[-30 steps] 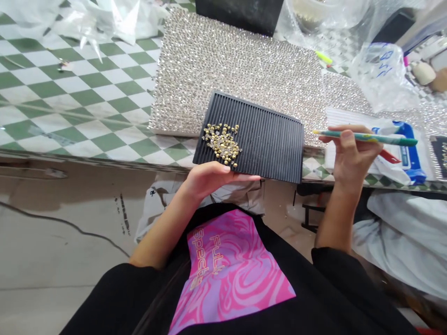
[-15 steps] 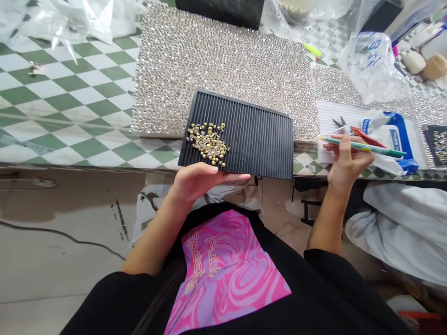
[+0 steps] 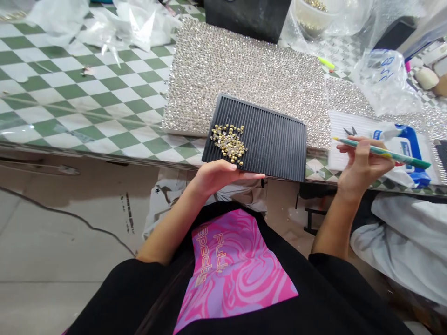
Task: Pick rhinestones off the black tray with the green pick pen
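Note:
My left hand [image 3: 218,177] grips the near edge of a black ridged tray [image 3: 272,139], thumb on top and fingers underneath. A loose heap of gold-backed rhinestones [image 3: 228,143] lies on the tray's left half. Off to the right, my right hand [image 3: 363,160] is closed around a slim green pen-like stick with a yellow tip [image 3: 408,159], its tip pointing left. Behind the tray, and partly covered by it, lies a panel [image 3: 244,60] densely set with sparkling stones.
Tweezers [image 3: 350,131] and a blue-and-white packet [image 3: 415,149] lie by my right hand. At the back stand a black box [image 3: 247,18] and a clear tub [image 3: 310,23] of small stones. Crumpled plastic bags [image 3: 136,28] lie on the checkered tabletop [image 3: 87,102].
The view has shifted, so the whole scene sits further right and slightly lower. Both hands keep their holds on the tray and the stick; the stones stay heaped on the tray.

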Available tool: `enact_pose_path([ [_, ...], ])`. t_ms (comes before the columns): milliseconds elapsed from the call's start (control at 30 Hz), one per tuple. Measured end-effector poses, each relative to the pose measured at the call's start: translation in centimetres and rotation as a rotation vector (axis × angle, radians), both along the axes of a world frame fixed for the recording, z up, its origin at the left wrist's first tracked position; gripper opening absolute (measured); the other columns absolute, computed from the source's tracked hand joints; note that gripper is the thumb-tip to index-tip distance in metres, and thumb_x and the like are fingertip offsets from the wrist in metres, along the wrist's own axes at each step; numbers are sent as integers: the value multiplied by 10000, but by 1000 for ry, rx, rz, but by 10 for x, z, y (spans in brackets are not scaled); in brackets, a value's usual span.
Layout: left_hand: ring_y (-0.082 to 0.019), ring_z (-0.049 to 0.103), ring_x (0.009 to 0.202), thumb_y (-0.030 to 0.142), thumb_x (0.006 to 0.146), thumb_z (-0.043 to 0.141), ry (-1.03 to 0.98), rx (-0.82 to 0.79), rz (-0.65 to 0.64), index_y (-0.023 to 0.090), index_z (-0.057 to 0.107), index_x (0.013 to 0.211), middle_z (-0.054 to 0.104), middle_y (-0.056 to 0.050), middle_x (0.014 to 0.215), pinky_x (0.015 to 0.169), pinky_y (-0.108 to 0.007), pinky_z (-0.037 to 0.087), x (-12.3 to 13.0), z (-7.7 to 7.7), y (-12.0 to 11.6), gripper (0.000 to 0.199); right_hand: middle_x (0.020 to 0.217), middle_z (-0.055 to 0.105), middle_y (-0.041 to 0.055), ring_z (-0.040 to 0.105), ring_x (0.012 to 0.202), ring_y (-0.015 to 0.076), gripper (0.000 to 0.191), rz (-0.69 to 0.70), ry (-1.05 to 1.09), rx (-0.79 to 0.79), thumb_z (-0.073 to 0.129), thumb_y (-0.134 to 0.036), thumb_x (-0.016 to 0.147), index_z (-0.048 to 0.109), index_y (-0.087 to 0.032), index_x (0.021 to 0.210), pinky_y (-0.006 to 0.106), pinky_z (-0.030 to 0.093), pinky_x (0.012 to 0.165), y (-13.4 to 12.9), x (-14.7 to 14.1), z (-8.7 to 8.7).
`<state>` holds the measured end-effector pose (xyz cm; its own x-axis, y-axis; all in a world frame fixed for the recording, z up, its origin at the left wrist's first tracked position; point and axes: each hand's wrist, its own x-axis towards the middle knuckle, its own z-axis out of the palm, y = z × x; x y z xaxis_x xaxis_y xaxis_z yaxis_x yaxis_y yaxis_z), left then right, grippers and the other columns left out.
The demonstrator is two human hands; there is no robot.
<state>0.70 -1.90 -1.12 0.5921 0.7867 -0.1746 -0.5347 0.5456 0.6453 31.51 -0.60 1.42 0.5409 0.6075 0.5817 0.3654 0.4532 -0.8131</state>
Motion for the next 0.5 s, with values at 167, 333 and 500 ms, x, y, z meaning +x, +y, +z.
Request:
enact_pose_path([
  [167, -347, 640, 1244, 230, 611, 591, -16, -9, -21, 199, 679, 819, 762, -37, 990, 1089, -591, 494, 3, 1, 2, 228, 711, 694, 4, 662, 563, 117, 125, 349, -123, -44, 703, -283, 852, 734, -176, 796, 256, 568, 541, 20, -61, 29],
  [333, -376, 606, 1304, 244, 609, 601, -35, -5, -57, 162, 711, 959, 765, -57, 1070, 1104, -619, 471, 3, 3, 2, 376, 753, 725, 4, 699, 638, 116, 160, 802, -249, -190, 707, -329, 903, 755, -189, 844, 256, 612, 622, 43, -108, 47],
  [500, -376, 559, 1368, 246, 613, 595, -39, -17, -78, 156, 704, 1008, 764, -50, 1103, 1126, -605, 456, 3, 3, 2, 420, 811, 744, 4, 684, 662, 136, 207, 934, -310, -365, 782, -442, 850, 737, -242, 829, 283, 634, 616, 56, -124, 48],
])
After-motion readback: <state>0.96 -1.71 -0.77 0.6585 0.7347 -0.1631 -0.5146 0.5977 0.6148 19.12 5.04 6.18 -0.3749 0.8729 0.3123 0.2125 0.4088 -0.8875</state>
